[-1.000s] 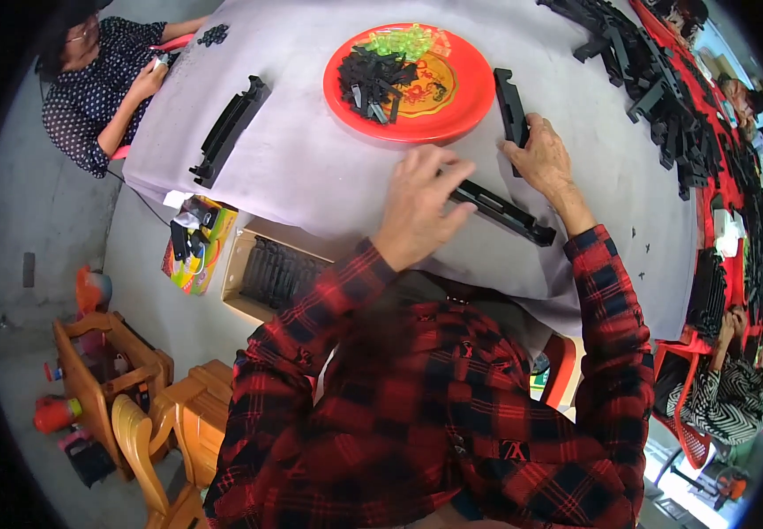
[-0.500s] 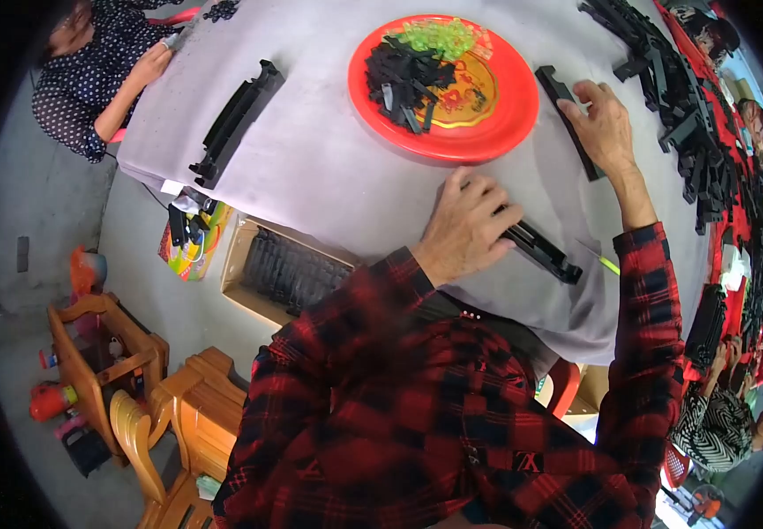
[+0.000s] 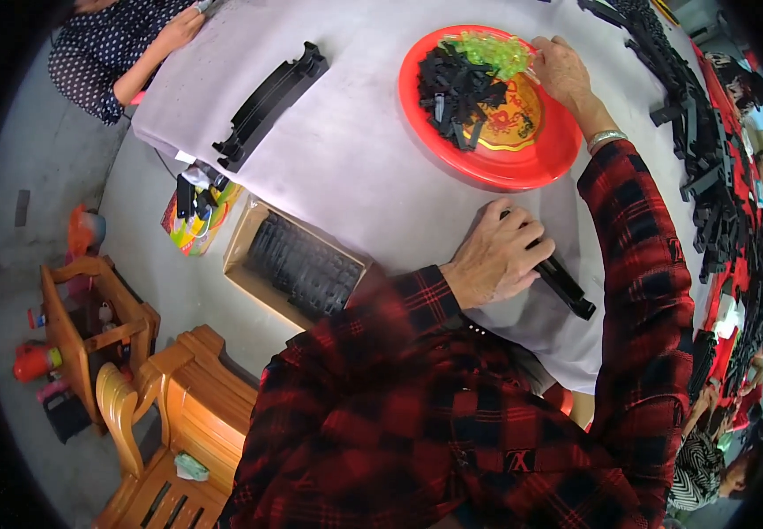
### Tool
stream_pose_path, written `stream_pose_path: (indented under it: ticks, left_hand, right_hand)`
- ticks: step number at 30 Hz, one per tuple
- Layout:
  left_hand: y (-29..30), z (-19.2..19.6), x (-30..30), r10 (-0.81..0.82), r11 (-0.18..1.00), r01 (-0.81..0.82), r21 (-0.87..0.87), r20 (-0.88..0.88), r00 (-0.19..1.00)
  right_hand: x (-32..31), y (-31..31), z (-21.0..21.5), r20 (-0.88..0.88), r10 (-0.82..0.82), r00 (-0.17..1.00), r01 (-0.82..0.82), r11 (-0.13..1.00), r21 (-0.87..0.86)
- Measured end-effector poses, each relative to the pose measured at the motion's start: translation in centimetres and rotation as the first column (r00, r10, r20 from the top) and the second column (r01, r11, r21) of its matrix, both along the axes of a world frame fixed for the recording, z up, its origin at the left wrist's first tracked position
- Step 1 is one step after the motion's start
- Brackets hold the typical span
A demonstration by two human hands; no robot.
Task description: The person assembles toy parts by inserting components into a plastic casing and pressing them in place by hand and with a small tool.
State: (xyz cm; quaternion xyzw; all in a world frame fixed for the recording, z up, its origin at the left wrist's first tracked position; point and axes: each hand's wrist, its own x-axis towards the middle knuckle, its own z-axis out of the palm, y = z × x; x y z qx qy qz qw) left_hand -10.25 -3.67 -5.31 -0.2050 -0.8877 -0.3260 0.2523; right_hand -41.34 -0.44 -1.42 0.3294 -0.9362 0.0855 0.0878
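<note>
The cloth-covered table spreads beneath both hands. Beyond the left hand, between it and the right hand, sits the red plate. A cardboard box of dark parts is left of the left hand, which grips a long black part, hiding its far end. Another black rail lies farther left. On the plate, black strips lie left of the right hand; yellow-green pieces meet its bent fingertips; whether it pinches one, I cannot tell.

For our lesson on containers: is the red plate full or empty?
Partly filled: black pieces and green pieces lie on the red plate, leaving some of its surface bare.
</note>
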Motion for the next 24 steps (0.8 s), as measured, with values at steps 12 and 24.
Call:
stream_pose_path:
  ticks: [12, 24]
  left_hand:
    - [-1.1, -0.2, -1.0, -0.023, 1.0, 0.023, -0.002, 0.037, 0.999]
    - [-0.2, 1.9, -0.1, -0.01, 1.0, 0.009, 0.018, 0.058, 0.998]
  right_hand:
    - [-4.3, 2.0, -0.8, -0.328, -0.141, 0.934, 0.037, 0.952, -0.303]
    - [24.6, 21.5, 4.8, 0.573, 0.095, 0.814, 0.349, 0.708, -0.614]
